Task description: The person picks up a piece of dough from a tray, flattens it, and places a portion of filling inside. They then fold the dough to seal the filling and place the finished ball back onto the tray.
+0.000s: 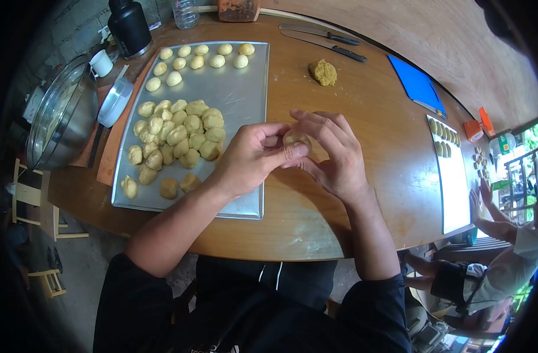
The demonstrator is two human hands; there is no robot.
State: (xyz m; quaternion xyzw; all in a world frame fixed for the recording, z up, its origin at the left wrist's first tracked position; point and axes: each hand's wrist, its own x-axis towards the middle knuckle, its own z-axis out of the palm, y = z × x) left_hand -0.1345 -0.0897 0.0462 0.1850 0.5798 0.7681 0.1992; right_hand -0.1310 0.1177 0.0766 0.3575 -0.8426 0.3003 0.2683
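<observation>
A small pale ball of dough (296, 139) is held between my two hands above the wooden table, partly hidden by the fingers. My left hand (258, 152) wraps round it from the left, its thumb pressed across the front. From the other side my right hand (332, 150) curves over it, with bent fingers and thumb at its edge. Beneath my left forearm lies a metal tray (245, 88). A crowded group of dough pieces (176, 135) covers the tray's middle, and several smooth round balls (197, 62) sit spaced along its far end.
A yellow-brown lump (323, 72) and two long knives (333, 48) lie beyond my hands. At left stand a large steel bowl (62, 112), a small pan (115, 101), a white mug (101, 63) and a black bottle (129, 29). Rightward, a co-worker's hands (482, 203) are near another tray (455, 197).
</observation>
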